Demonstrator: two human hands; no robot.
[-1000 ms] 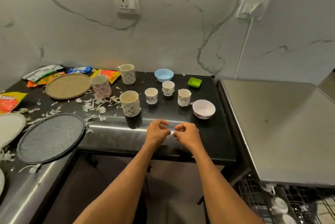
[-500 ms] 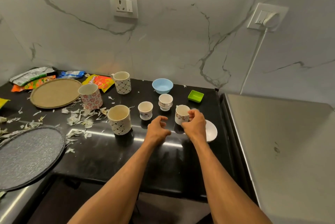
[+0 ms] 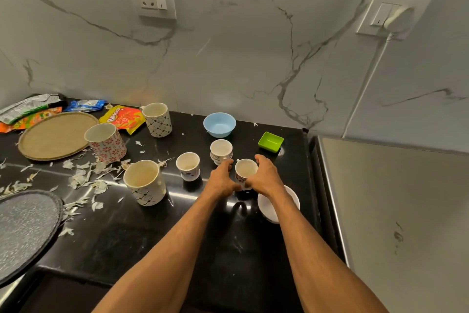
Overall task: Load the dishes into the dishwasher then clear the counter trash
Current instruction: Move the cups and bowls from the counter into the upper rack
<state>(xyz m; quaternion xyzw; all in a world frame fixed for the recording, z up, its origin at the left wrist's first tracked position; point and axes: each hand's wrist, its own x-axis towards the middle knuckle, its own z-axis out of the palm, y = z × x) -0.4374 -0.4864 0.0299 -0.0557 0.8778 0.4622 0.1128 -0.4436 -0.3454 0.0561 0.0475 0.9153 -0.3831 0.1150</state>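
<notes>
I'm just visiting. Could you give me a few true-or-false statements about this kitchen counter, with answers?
1. The blue bowl sits near the wall. True.
2. The green dish is round. False: it is square.
3. The right hand grips a small cup. True.
4. The tan plate lies at the right end of the counter. False: it lies at the left.

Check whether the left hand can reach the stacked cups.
Probably yes: the left hand is right beside the stacked cups, nothing between them; the right hand grips a separate cup.
</notes>
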